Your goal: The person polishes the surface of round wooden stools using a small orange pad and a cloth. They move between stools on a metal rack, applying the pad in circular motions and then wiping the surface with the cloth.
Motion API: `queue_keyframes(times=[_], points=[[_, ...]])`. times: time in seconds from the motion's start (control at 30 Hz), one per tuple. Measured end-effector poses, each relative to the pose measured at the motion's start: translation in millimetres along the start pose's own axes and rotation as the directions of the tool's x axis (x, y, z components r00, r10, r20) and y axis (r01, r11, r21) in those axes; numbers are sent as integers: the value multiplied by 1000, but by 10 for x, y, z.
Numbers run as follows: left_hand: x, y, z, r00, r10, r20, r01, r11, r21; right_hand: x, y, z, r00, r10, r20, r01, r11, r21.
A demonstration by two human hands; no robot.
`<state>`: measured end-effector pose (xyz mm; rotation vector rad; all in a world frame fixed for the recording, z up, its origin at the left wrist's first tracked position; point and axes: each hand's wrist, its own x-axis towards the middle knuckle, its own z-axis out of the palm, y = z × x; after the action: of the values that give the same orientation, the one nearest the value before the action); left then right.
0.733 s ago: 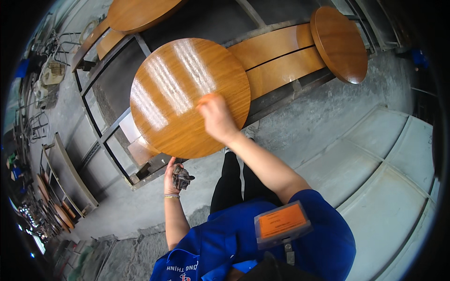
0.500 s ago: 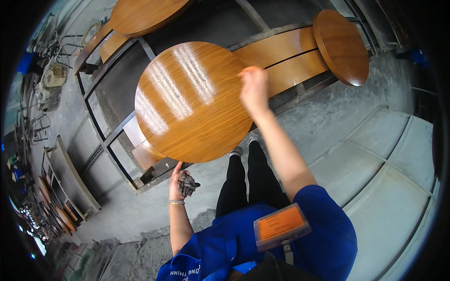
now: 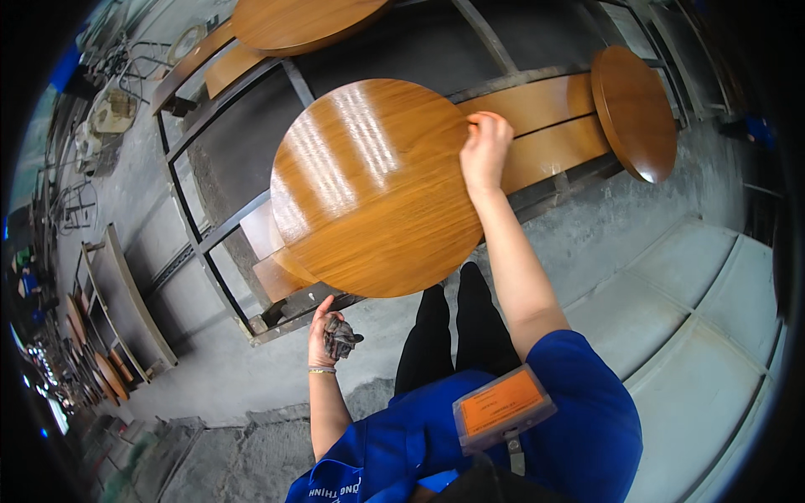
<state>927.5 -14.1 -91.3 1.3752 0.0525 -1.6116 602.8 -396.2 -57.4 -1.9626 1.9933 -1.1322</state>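
Under the right hand (image 3: 485,151), a round wooden tabletop (image 3: 373,189), glossy and brown, standing tilted on a metal rack (image 3: 226,226). Fingers closed over the right rim, thumb side on the face, gripping the edge. Down by the hip, left hand (image 3: 327,335) curled shut around a crumpled dark rag (image 3: 342,337), well apart from the board and below its lower edge.

Judged stiff and fairly heavy for one hand; lacquered face shiny with reflected light, so likely slippery on the flat and prone to scratches or fingermarks. Best taken by the rim, at two opposite points, not by the polished face. Lower edge seated somewhere behind the rack's bottom rail, exact contact hidden.

Just right of the gripping hand, flat wooden boards (image 3: 545,126) lying along the rack, and farther right a second round top (image 3: 635,109) leaning on edge. Above the hand, another round top (image 3: 298,21) at the far side of the frame. Rack bars close on the left and beneath the board, likely to catch the rim on any swing leftward or downward. Grey concrete floor (image 3: 671,335) below and to the right. More wooden pieces and frames well off to the left, too small to tell apart.
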Motion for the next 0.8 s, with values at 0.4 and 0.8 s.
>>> queue_keyframes(times=[0.4,0.8], points=[[9,112,184,999,11,-46,-14,997,-77,-2089,-2173,690,801,-457,386,260,847,464],[-91,-9,-167,990,115,-84,-128,979,-161,-1455,-945,-177,905,-209,371,180,977,111]])
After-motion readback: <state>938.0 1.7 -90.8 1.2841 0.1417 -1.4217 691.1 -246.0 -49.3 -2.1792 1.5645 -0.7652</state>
